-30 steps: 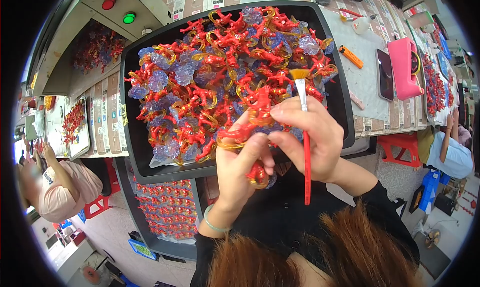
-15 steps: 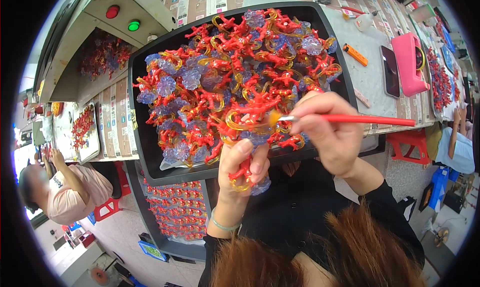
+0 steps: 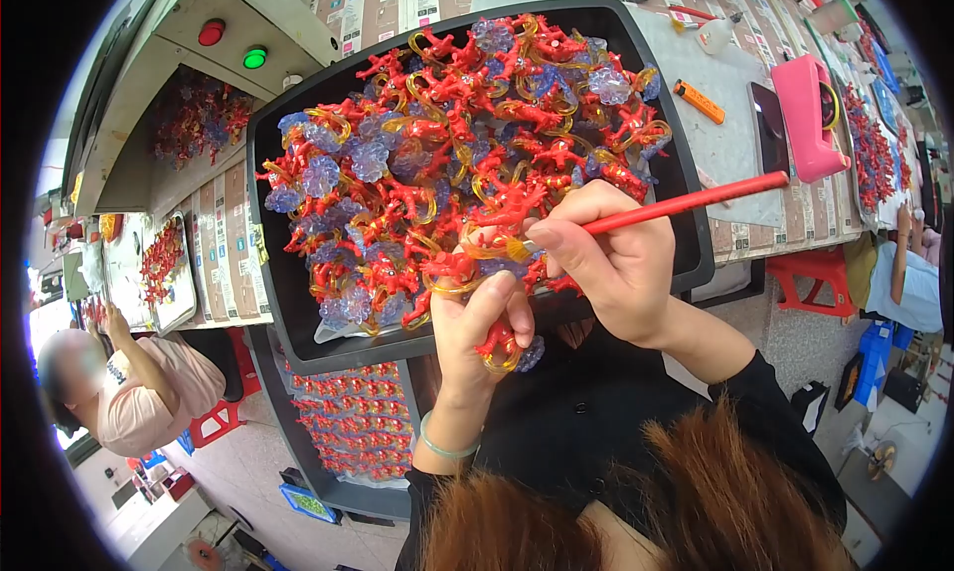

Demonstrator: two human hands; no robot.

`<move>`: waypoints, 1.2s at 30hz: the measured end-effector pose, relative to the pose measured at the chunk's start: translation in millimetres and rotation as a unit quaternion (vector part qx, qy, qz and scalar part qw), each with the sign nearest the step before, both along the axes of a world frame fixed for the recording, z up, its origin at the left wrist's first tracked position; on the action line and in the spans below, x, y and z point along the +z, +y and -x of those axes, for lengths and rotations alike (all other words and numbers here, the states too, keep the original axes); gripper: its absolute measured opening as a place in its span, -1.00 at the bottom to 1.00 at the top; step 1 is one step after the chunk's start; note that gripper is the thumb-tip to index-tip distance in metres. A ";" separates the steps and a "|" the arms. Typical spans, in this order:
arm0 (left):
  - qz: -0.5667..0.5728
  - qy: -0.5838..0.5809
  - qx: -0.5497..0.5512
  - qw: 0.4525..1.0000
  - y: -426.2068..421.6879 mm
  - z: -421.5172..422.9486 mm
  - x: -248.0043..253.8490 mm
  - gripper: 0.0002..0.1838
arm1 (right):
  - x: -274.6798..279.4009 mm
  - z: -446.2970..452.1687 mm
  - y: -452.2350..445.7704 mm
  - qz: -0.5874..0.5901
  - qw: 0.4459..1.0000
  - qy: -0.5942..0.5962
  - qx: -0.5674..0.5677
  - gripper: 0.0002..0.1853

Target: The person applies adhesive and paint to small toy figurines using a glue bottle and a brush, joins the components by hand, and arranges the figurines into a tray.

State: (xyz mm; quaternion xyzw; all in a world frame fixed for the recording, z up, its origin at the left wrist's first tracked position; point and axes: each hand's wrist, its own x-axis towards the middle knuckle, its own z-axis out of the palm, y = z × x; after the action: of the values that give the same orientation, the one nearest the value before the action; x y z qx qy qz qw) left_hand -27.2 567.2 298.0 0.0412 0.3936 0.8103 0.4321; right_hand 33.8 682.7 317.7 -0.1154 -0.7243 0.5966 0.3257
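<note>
My left hand (image 3: pixel 475 327) is closed around a red figurine (image 3: pixel 452 270) with clear yellow and bluish-purple parts. More red and purple pieces stick out below its fingers. Between the fingers and thumb of my right hand (image 3: pixel 611 263) is a paintbrush (image 3: pixel 686 202) with a red handle. Its yellowish bristles are at the figurine's upper part; whether they touch it I cannot tell. Just beyond both hands, a black tray (image 3: pixel 283 318) is heaped with similar figurines, which overlap the held one in view.
An orange box cutter (image 3: pixel 699 102), a phone (image 3: pixel 768 129) and a pink tape dispenser (image 3: pixel 810 119) lie to the right. At the left stands a metal cabinet (image 3: pixel 129 84) with figurines inside. Rows of figurines fill a lower crate (image 3: pixel 353 422). A co-worker (image 3: pixel 149 382) sits at the left.
The paintbrush has tilted, its handle end rising, and its bristles have moved left and slightly down. My right hand has shifted left with it. My left hand keeps hold of the figurine.
</note>
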 end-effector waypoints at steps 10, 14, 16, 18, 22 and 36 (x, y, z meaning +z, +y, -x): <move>0.004 -0.014 -0.002 1.000 -0.1 3.7 -1.5 -0.65 | 5.4 1.0 10.2 -0.112 0.992 -0.055 -0.006 -0.94; 0.000 -0.010 -0.012 1.000 -1.0 1.7 -1.1 -0.66 | 2.0 5.2 11.3 -0.131 0.988 0.078 0.002 -0.92; -0.010 -0.026 -0.017 0.999 -2.7 4.5 -1.6 -0.68 | -1.2 1.5 14.0 -0.150 0.988 -0.012 -0.012 -0.92; 0.004 -0.001 -0.026 1.000 0.0 5.6 1.6 -0.70 | 3.5 -2.2 13.3 -0.080 0.995 -0.054 -0.029 -0.90; 0.008 -0.099 -0.013 0.995 -3.9 5.7 -6.4 -0.65 | 0.4 4.7 13.6 -0.191 0.981 0.031 -0.006 -0.90; -0.176 -0.318 -0.089 0.928 -14.7 9.2 -6.8 -0.59 | 18.6 2.5 29.5 -0.201 0.979 -0.011 0.027 -0.96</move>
State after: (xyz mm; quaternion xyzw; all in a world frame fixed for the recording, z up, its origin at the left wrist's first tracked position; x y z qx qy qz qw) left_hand -36.3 552.5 291.2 -0.1084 0.0819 0.7955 0.5906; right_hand 31.4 712.2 336.3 -0.0346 -0.8358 0.4464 0.3178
